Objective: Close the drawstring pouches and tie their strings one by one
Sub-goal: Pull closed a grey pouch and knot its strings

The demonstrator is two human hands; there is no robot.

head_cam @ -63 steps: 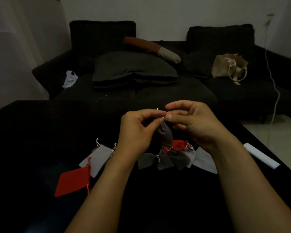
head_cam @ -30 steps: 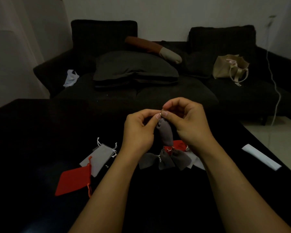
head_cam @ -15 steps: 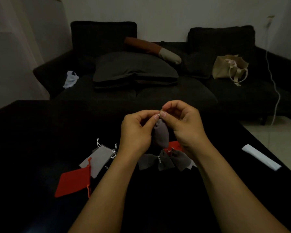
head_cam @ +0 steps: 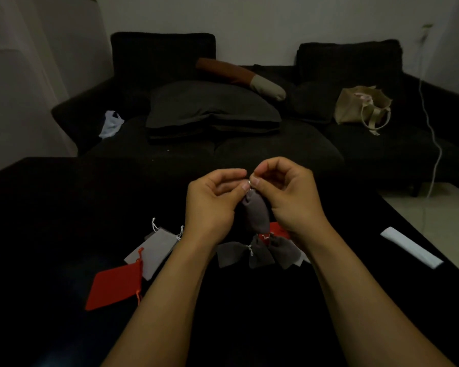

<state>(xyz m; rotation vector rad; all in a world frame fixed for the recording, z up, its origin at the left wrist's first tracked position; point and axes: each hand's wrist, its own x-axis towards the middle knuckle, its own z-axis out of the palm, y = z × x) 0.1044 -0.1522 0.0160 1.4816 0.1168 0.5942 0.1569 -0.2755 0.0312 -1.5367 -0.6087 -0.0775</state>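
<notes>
A dark grey pouch (head_cam: pixel 255 211) hangs in the air above the black table (head_cam: pixel 64 207), its mouth cinched. My left hand (head_cam: pixel 210 202) and my right hand (head_cam: pixel 289 197) pinch its white strings at the top, fingertips meeting there. Below them lie three tied grey pouches (head_cam: pixel 257 254) in a cluster, with a red pouch (head_cam: pixel 276 230) partly hidden behind. To the left lie a flat light grey pouch (head_cam: pixel 154 247) and a flat red pouch (head_cam: pixel 114 286), both open-mouthed with loose strings.
A white paper strip (head_cam: pixel 411 246) lies near the table's right edge. Beyond the table stands a dark sofa (head_cam: pixel 223 139) with cushions, a beige tote bag (head_cam: pixel 361 107) and a white cable (head_cam: pixel 435 144) hanging at right.
Both hands stay at the pouch's mouth working the strings. The right hand's fingers have curled in tighter, and the pouch hangs slightly lower and more upright.
</notes>
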